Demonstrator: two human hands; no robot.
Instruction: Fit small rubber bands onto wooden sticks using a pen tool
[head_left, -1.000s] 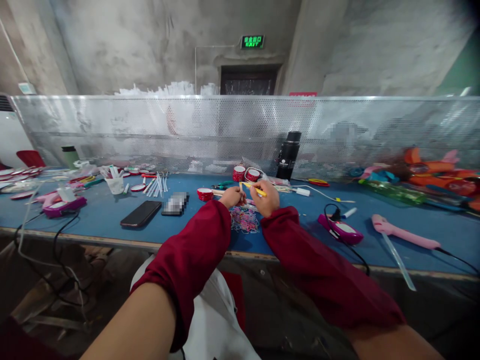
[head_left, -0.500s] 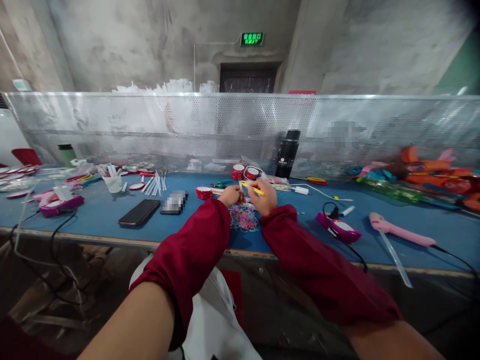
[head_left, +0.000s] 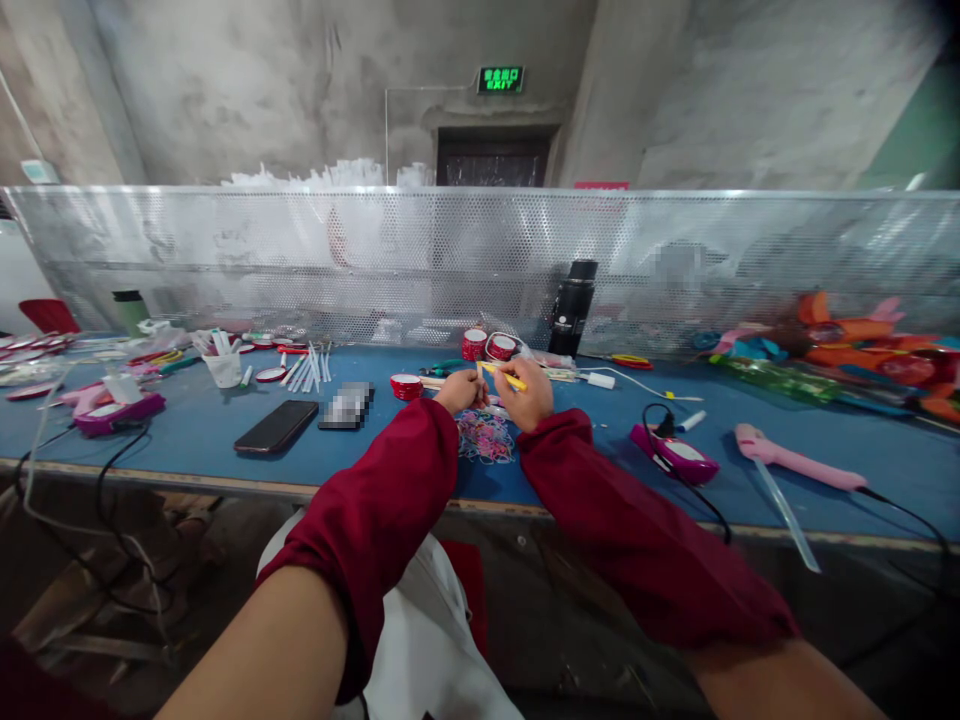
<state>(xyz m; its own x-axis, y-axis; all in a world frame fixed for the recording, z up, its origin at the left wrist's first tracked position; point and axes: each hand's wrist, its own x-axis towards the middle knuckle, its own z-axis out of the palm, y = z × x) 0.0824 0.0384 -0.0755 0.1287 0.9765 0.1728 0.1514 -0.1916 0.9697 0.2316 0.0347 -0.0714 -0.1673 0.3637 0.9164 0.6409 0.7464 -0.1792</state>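
Observation:
My right hand (head_left: 531,398) is closed around a slim yellow pen-like tool (head_left: 513,379), whose far end points toward my left fingers. My left hand (head_left: 459,390) is closed in a pinch close beside it; what lies between its fingertips is too small to make out. Just below both hands a loose heap of thin, multicoloured elastic bands (head_left: 486,437) lies on the blue table (head_left: 390,470). Left of my left hand is a short stack of red-rimmed discs (head_left: 406,386).
A black phone (head_left: 276,427) lies to the left, near a white cup of sticks (head_left: 223,370). Behind my hands stands a black bottle (head_left: 572,312). To the right are a purple device (head_left: 675,456) and a pink glue gun (head_left: 799,460) with cords. A perforated metal screen (head_left: 300,225) runs behind.
The whole view has shifted very slightly. Both hands stay together above the bands, with the yellow tool still held in the right one.

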